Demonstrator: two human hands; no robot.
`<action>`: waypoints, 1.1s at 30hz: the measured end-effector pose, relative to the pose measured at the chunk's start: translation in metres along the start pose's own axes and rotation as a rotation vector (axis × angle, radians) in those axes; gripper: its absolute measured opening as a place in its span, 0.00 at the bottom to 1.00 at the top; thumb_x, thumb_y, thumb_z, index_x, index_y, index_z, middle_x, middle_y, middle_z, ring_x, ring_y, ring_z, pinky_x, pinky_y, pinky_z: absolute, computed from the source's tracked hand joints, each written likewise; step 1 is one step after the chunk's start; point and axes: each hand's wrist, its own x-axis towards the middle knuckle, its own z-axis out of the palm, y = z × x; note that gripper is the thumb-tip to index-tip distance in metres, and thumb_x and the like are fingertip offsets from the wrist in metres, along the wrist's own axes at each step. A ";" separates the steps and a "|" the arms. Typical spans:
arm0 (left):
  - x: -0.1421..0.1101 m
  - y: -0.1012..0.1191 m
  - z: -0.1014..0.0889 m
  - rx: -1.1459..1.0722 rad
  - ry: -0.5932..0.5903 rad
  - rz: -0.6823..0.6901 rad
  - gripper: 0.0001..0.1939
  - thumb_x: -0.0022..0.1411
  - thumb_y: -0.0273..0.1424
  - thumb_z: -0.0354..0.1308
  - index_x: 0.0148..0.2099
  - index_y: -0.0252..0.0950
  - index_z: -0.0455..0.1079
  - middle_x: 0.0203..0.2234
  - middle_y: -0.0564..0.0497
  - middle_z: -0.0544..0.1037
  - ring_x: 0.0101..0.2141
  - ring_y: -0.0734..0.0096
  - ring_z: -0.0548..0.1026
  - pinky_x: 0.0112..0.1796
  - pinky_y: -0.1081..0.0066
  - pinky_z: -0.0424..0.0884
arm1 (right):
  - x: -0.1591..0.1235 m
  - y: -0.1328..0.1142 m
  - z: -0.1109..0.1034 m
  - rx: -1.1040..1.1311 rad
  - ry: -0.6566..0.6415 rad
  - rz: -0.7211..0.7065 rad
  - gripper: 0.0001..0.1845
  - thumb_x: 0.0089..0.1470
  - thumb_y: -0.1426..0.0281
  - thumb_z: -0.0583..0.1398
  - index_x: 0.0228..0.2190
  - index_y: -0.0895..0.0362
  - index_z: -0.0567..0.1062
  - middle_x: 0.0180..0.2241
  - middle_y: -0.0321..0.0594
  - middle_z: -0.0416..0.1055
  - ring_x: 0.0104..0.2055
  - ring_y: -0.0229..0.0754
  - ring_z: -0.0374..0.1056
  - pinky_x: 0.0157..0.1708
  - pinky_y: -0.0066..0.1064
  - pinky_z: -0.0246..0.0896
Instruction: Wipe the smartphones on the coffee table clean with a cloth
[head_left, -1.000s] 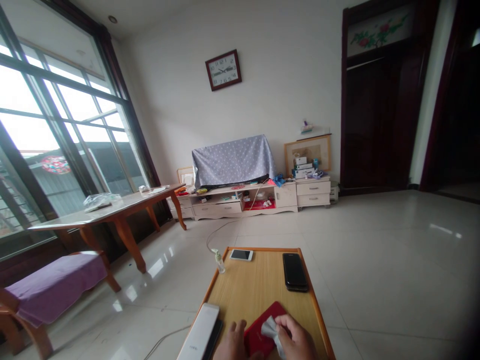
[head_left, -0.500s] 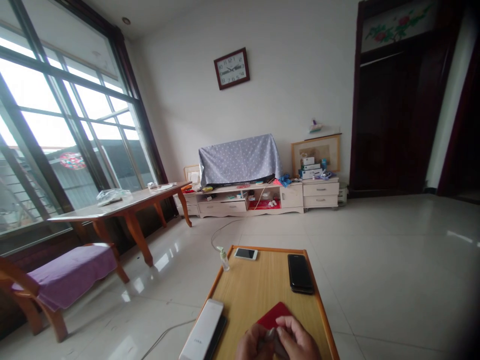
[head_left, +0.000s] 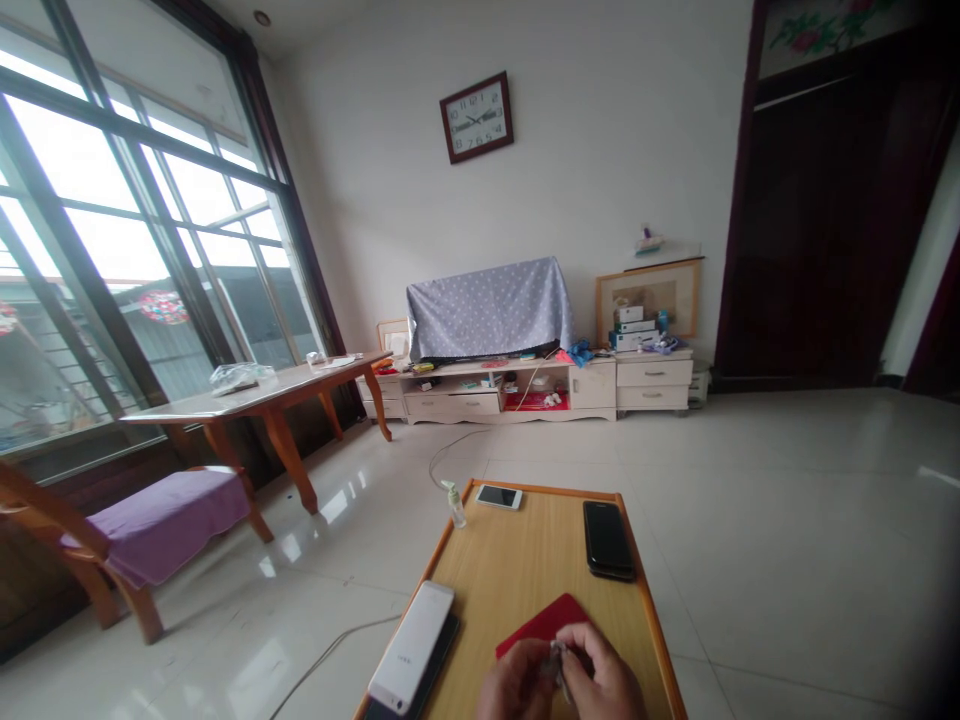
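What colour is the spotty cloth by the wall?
The cloth is pale blue-grey with small white dots. It shows best in the head view.

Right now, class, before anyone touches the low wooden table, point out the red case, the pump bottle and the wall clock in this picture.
Red case [head_left: 541, 622], head view, point on its top face.
Pump bottle [head_left: 454, 510], head view, point on its clear body.
Wall clock [head_left: 477, 117], head view, point on its white dial.

Hands [head_left: 517, 688] can cross the wooden table [head_left: 510, 570] toward the black smartphone [head_left: 607, 540]; a white phone [head_left: 411, 645] blocks leftward.
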 end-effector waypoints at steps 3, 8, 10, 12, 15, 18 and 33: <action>-0.002 -0.004 -0.014 0.322 0.094 0.134 0.17 0.66 0.43 0.54 0.49 0.39 0.74 0.38 0.47 0.80 0.36 0.68 0.76 0.39 0.71 0.72 | 0.003 -0.004 0.001 -0.172 0.121 -0.142 0.11 0.58 0.64 0.54 0.33 0.52 0.76 0.35 0.41 0.76 0.36 0.45 0.74 0.38 0.32 0.68; -0.005 -0.017 -0.040 0.824 0.090 0.026 0.32 0.52 0.42 0.66 0.58 0.38 0.70 0.52 0.40 0.77 0.53 0.49 0.73 0.53 0.56 0.67 | 0.005 -0.012 0.006 -0.418 0.089 -0.292 0.17 0.61 0.72 0.48 0.31 0.53 0.75 0.36 0.43 0.73 0.37 0.44 0.72 0.39 0.32 0.67; -0.007 -0.026 -0.047 0.904 0.052 -0.011 0.40 0.47 0.44 0.69 0.62 0.39 0.67 0.55 0.41 0.75 0.55 0.47 0.71 0.55 0.55 0.65 | 0.004 -0.013 0.008 -0.488 0.074 -0.322 0.18 0.62 0.73 0.47 0.32 0.54 0.76 0.37 0.44 0.74 0.39 0.44 0.72 0.40 0.32 0.67; -0.010 -0.037 -0.052 0.935 0.014 0.017 0.40 0.48 0.46 0.67 0.63 0.40 0.65 0.55 0.42 0.75 0.55 0.49 0.71 0.55 0.56 0.65 | 0.004 -0.011 0.010 -0.550 0.059 -0.340 0.18 0.62 0.73 0.48 0.35 0.53 0.78 0.38 0.45 0.75 0.41 0.45 0.73 0.42 0.32 0.67; -0.013 -0.052 -0.055 0.958 0.028 0.111 0.37 0.51 0.46 0.66 0.62 0.40 0.66 0.54 0.43 0.76 0.53 0.52 0.73 0.53 0.58 0.66 | 0.002 -0.003 0.013 -0.650 0.022 -0.390 0.17 0.62 0.71 0.52 0.44 0.53 0.79 0.44 0.44 0.78 0.45 0.47 0.74 0.48 0.35 0.67; -0.014 -0.062 -0.055 0.992 0.123 0.194 0.33 0.55 0.46 0.64 0.60 0.40 0.67 0.52 0.43 0.77 0.52 0.53 0.74 0.52 0.59 0.67 | -0.002 0.009 0.017 -0.741 -0.038 -0.476 0.19 0.60 0.67 0.57 0.51 0.52 0.78 0.51 0.43 0.77 0.50 0.51 0.73 0.52 0.38 0.66; -0.015 -0.036 -0.049 0.956 0.151 0.092 0.24 0.57 0.42 0.61 0.54 0.40 0.71 0.48 0.44 0.79 0.49 0.53 0.75 0.51 0.56 0.68 | -0.018 0.011 0.023 -0.855 -0.109 -0.471 0.28 0.62 0.59 0.57 0.62 0.47 0.69 0.63 0.41 0.63 0.64 0.60 0.62 0.56 0.50 0.64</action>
